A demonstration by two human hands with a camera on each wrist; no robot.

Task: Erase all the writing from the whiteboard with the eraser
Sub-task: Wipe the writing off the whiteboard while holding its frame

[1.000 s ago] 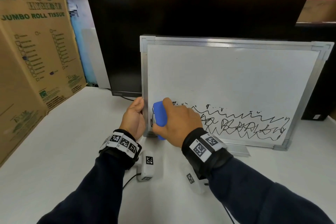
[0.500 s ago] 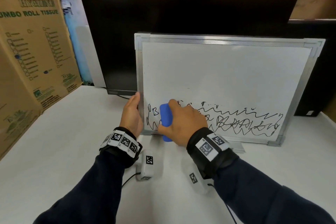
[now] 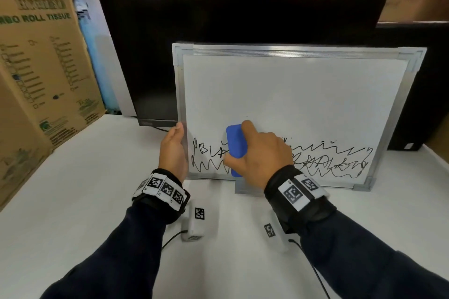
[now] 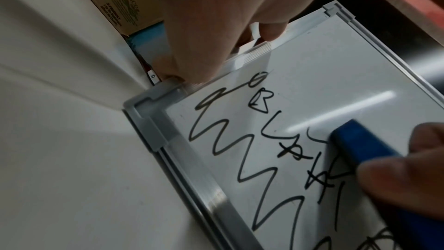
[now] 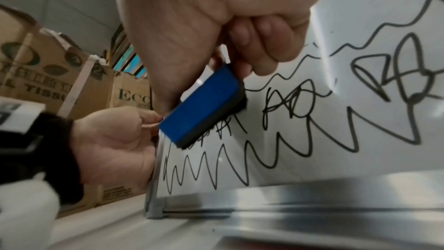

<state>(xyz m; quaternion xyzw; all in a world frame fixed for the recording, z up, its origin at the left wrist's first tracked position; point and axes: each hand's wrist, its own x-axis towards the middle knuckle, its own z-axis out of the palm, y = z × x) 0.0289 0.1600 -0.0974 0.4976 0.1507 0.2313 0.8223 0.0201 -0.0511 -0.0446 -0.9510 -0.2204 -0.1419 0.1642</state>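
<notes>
A silver-framed whiteboard (image 3: 298, 94) stands upright on the table, leaning on a monitor. Black scribbles (image 3: 335, 160) run across its lower part; the upper part is blank. My right hand (image 3: 257, 155) grips a blue eraser (image 3: 236, 144) and presses its dark felt side on the writing left of centre. In the right wrist view the eraser (image 5: 204, 105) lies tilted over the scribbles (image 5: 288, 140). My left hand (image 3: 173, 150) holds the board's left frame edge near the bottom corner, fingers curled behind the frame (image 4: 153, 124). The eraser (image 4: 360, 145) shows at the left wrist view's right.
A black monitor (image 3: 238, 14) stands behind the board, a second dark screen (image 3: 422, 85) to the right. Cardboard tissue boxes (image 3: 41, 60) line the left. The white table (image 3: 73, 201) stretches in front. Tagged white wrist units with cables (image 3: 198, 223) hang below my wrists.
My right hand has slid the eraser rightward along the writing, away from the left frame edge, uncovering scribbles at the left. The left hand keeps its hold on the frame.
</notes>
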